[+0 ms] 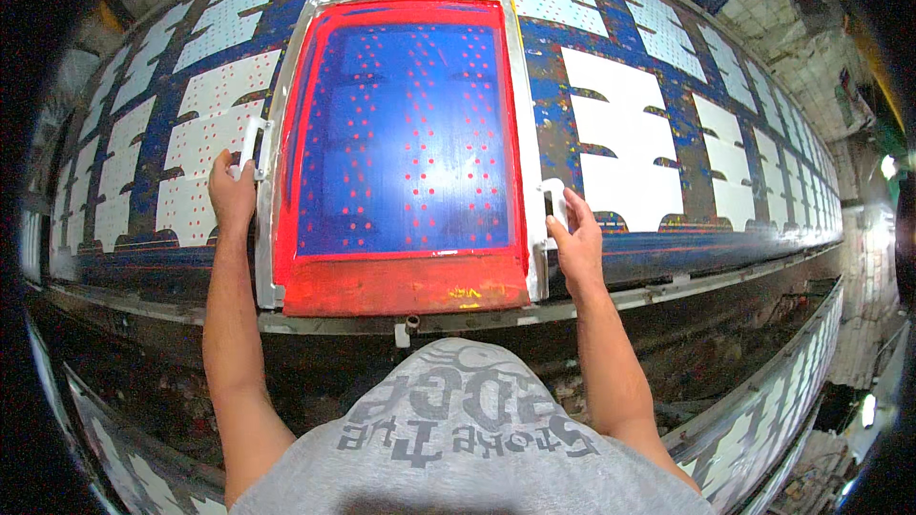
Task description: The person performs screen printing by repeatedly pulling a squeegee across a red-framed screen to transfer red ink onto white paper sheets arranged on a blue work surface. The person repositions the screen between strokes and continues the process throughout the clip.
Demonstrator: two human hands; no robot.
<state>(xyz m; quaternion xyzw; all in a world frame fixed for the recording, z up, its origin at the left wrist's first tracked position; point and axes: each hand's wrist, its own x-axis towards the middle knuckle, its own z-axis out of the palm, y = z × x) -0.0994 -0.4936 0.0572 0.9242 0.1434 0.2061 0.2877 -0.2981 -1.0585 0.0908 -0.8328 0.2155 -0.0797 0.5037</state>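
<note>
Our left hand (233,198) and right hand (579,243) clamp the white handles (248,140) of a blue, red-dotted, red-bordered screen (401,124).

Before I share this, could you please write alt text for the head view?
A left hand and right hand hold white handles on either side of a blue, red-bordered printing screen. Around it, white pieces lie in rows on a long, stained table, many dotted red.

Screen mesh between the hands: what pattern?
The screen mesh has red dots on blue, clearest in the head view.
</note>
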